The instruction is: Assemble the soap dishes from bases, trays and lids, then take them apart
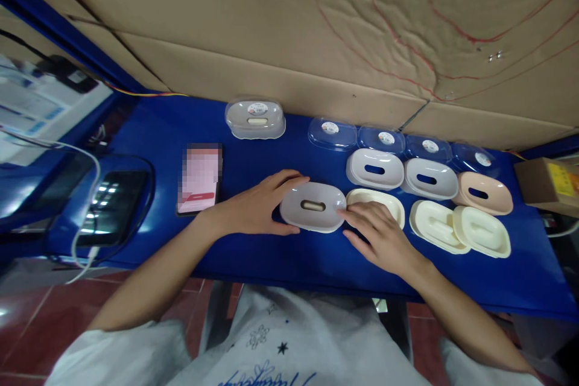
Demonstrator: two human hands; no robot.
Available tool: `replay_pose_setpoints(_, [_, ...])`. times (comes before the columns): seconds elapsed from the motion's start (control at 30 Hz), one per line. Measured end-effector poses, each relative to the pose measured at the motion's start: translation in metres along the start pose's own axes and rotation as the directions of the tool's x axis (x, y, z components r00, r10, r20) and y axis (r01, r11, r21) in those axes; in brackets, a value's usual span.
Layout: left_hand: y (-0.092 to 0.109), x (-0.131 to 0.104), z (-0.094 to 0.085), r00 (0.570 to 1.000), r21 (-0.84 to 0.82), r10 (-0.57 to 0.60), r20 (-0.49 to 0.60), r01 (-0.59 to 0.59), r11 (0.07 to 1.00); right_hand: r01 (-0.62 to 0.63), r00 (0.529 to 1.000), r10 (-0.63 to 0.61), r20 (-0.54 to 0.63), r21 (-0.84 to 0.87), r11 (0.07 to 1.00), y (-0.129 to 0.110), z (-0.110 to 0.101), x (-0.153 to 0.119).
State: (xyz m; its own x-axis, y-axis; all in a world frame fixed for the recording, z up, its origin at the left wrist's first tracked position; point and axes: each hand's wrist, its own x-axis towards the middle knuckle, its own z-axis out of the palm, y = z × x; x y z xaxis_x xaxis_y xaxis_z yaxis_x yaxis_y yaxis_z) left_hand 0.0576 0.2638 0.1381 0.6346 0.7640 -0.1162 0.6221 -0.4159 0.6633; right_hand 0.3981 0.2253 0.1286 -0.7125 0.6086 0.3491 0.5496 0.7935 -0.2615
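A pale grey soap dish (332, 215) with a slot in its middle lies on the blue table in front of me. Cream plastic shows through the slot. My left hand (265, 205) grips the dish's left end, thumb at the front and fingers behind. At its right end, my right hand (380, 232) has its fingertips closed against the rim. Behind that hand, a cream base (395, 205) is partly hidden. Farther right, one cream base (429, 220) is overlapped by another cream base (486, 235).
Two grey trays (375, 178) and a peach tray (497, 193) stand before several clear lids (332, 139) along the cardboard wall. A lidded soap dish (256, 126) stands at back left. Left are a lit phone (199, 175) and a dark-screened device (108, 205) with a white cable.
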Motion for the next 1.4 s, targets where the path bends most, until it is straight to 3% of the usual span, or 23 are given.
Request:
replay_pose_setpoints(0.27, [0.012, 0.008, 0.004, 0.997, 0.063, 0.065, 0.035, -0.067, 0.996, -0.016, 1.0, 0.016, 0.004, -0.037, 0.999, 0.0, 0.001, 0.0])
replay_pose_setpoints(0.73, [0.015, 0.011, 0.015, 0.993, 0.268, 0.118, 0.029, -0.121, 0.956, -0.081, 0.996, 0.082, 0.042, -0.022, 0.997, -0.004, 0.005, 0.001])
replay_pose_setpoints(1.4, [0.016, 0.01, 0.02, 0.986, 0.315, 0.166, 0.009, -0.16, 0.935, 0.025, 0.999, -0.027, -0.019, -0.089, 0.996, -0.002, 0.006, 0.004])
